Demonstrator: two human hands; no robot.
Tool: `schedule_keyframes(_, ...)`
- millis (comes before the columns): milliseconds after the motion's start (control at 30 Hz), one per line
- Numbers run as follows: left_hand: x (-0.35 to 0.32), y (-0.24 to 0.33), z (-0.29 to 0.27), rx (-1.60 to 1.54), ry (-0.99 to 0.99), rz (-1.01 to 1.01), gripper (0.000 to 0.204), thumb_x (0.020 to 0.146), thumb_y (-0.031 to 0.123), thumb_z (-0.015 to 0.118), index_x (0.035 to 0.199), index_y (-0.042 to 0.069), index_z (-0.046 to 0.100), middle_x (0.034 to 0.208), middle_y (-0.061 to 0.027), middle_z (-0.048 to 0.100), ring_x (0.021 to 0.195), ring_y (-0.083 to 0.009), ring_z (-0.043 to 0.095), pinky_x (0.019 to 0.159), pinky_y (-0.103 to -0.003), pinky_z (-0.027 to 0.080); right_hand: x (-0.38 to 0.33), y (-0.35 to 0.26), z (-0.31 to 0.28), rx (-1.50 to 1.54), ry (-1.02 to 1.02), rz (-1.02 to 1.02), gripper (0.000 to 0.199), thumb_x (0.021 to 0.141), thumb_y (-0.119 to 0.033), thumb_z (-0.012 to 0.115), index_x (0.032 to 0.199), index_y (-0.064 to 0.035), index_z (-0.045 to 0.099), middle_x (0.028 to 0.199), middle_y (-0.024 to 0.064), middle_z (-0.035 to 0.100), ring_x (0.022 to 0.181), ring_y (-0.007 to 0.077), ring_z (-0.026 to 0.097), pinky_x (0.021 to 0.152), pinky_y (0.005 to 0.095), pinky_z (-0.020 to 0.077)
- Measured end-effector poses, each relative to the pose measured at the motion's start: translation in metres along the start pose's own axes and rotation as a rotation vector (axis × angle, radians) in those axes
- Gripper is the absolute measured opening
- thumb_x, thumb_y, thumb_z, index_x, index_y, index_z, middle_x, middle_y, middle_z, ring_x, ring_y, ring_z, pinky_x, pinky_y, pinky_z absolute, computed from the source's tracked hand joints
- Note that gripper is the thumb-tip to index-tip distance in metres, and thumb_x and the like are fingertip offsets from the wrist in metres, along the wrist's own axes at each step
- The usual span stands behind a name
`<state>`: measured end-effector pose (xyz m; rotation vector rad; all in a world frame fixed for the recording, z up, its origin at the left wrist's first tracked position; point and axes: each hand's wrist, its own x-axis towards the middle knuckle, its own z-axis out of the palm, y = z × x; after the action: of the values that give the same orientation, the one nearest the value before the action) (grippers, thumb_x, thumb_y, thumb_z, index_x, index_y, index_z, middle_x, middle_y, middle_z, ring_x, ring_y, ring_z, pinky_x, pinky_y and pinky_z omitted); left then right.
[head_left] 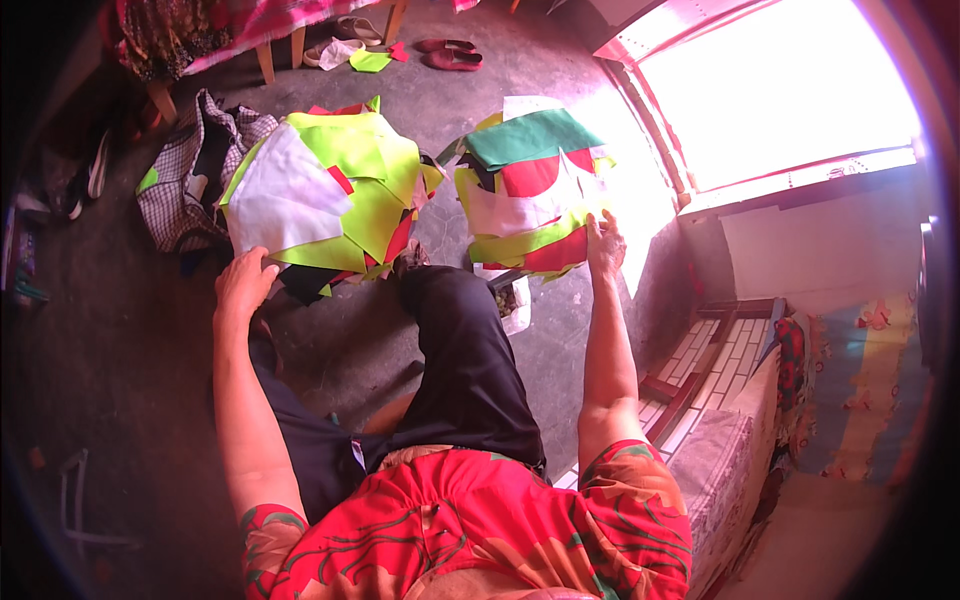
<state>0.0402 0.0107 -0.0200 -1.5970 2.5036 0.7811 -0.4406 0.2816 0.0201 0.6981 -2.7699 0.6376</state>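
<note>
Lime cloth heap (355, 200) touches left grip (246, 280); multicoloured heap (530, 195), right grip (605, 243); closures unclear.

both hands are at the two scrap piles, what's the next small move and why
I'd probably pinch the large white piece with the left hand and lift it: it lies largely uncovered on the left pile, and that hand is at its near edge, while the right hand is at the other pile.

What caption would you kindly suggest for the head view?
Left hand at a lime and white fabric pile, right hand at a red, green and white pile.
</note>
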Motion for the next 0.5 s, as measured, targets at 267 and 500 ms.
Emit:
schedule_keyframes(267, 0.001, 0.002, 0.0, -0.009, -0.014, 0.007, 0.038, 0.081, 0.028, 0.058, 0.114, 0.008, 0.056, 0.112, -0.0129, 0.061, 0.106, -0.0311, 0.056, 0.086, -0.043, 0.045, -0.006, 0.033, 0.01, 0.113, 0.037, -0.169, 0.034, 0.079, -0.018, 0.064, 0.112, -0.0111, 0.06, 0.088, 0.0101, 0.064, 0.08, 0.024, 0.063, 0.073, 0.0359, 0.049)
schedule_keyframes(500, 0.0, 0.002, -0.001, -0.017, -0.019, 0.013, 0.039, 0.08, 0.03, 0.058, 0.113, 0.009, 0.056, 0.111, -0.0137, 0.061, 0.105, -0.0317, 0.056, 0.085, -0.042, 0.045, -0.001, 0.021, -0.001, 0.048, -0.039, -0.165, 0.042, 0.077, -0.023, 0.066, 0.116, -0.0107, 0.058, 0.088, 0.0088, 0.063, 0.081, 0.0239, 0.062, 0.073, 0.0366, 0.0492)
